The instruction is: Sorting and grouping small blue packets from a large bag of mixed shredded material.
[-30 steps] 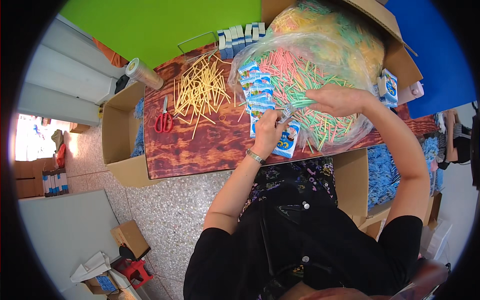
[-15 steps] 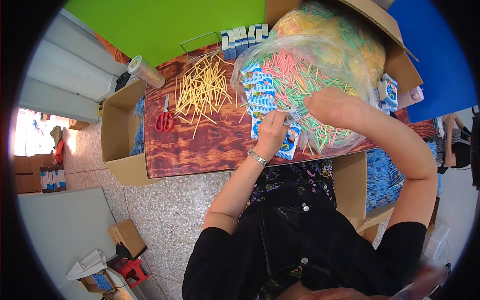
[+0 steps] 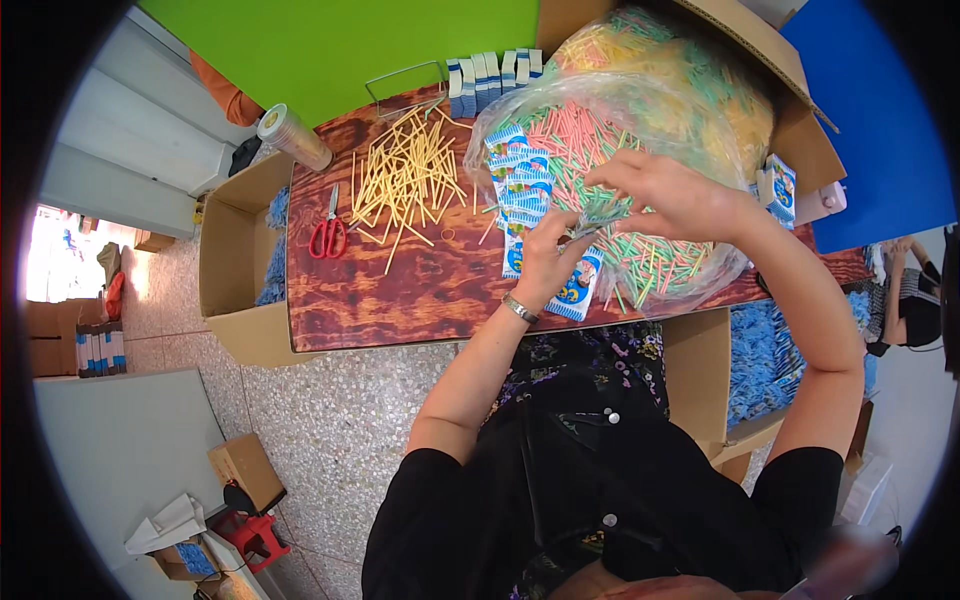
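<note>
My left hand (image 3: pixel 552 255) pinches a small, shiny see-through packet (image 3: pixel 602 212) above the table's front right. Over it hovers my right hand (image 3: pixel 680 200), its fingers spread and the thumb apart on the near side of the packet; I see nothing held in it. Beneath and beyond lies a large clear plastic bag (image 3: pixel 715 130) with a heap of thin pink, green and yellow sticks (image 3: pixel 575 135). Blue-and-white printed packets (image 3: pixel 522 185) overlap in a column beside the heap, and another printed packet (image 3: pixel 580 290) lies by my left wrist.
Loose pale-yellow sticks (image 3: pixel 405 180), red-handled scissors (image 3: pixel 328 235) and a rubber band (image 3: pixel 447 234) lie on the left of the wooden table (image 3: pixel 400 300). A clear cylindrical tub (image 3: pixel 295 140) leans there. Cardboard boxes with blue packets flank the table; blue-and-white bundles (image 3: pixel 490 80) stand behind.
My right hand has opened from a closed curl, its fingers spreading above the packet. My left hand keeps its hold on the packet nearly in place.
</note>
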A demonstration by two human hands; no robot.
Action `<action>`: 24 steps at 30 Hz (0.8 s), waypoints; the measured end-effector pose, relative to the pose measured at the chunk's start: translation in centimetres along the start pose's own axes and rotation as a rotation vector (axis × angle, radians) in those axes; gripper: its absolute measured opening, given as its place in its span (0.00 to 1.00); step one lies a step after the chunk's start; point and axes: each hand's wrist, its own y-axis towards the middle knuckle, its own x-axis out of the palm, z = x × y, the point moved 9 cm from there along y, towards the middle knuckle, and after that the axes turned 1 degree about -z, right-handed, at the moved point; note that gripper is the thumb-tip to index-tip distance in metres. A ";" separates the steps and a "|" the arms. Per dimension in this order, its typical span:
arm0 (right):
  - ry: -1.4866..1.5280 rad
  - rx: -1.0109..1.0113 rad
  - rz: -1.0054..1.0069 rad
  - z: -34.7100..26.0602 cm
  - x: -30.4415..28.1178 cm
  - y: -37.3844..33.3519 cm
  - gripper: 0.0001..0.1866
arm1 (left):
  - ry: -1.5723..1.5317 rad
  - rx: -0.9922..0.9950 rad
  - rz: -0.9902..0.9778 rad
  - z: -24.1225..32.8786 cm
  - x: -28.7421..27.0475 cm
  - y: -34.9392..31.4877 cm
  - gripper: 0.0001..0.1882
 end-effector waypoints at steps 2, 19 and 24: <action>0.059 0.028 0.037 1.1 -0.5 -0.5 0.25 | -0.138 -0.100 -0.008 -1.0 0.3 0.1 0.15; 0.100 0.097 0.373 2.5 2.6 -0.3 0.27 | -0.196 -0.117 -0.030 -1.3 -1.2 -0.5 0.12; 0.116 0.055 0.490 2.1 3.0 0.6 0.10 | -0.225 -0.180 -0.021 -0.1 -2.8 -0.7 0.18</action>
